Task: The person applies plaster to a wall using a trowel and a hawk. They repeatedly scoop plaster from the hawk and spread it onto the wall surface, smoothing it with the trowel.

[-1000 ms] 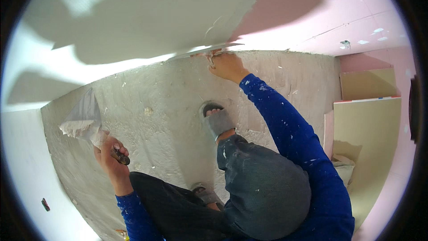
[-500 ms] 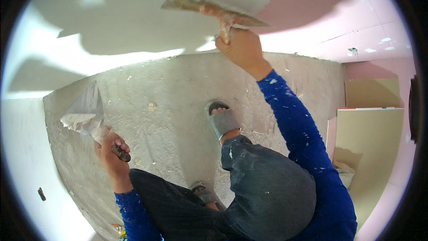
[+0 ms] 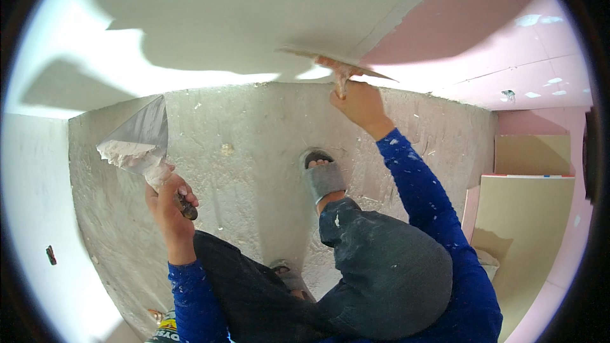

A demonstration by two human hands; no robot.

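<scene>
My left hand (image 3: 170,206) is closed on the handle of a wide triangular putty knife (image 3: 143,127), whose blade carries pale plaster (image 3: 124,151). My right hand (image 3: 361,105) grips the handle of a long flat trowel (image 3: 343,65) spattered with plaster, its blade at the low part of the wall just above the floor edge. That wall (image 3: 241,13) is pale grey with coating on the left and middle, and pink board (image 3: 445,25) shows to the right, with white patches.
Rough concrete floor (image 3: 241,127) lies under my sandalled feet (image 3: 323,174). A white side wall (image 3: 38,184) stands left. On the right, tan boards (image 3: 521,216) lean by a pink wall (image 3: 575,146), a whitish bag (image 3: 488,263) behind my arm. A printed container (image 3: 166,324) sits bottom left.
My right hand lifts the trowel up the wall, then brings it back down, somewhat further right. My left hand still holds the loaded knife. The whole view has shifted slightly downward.
</scene>
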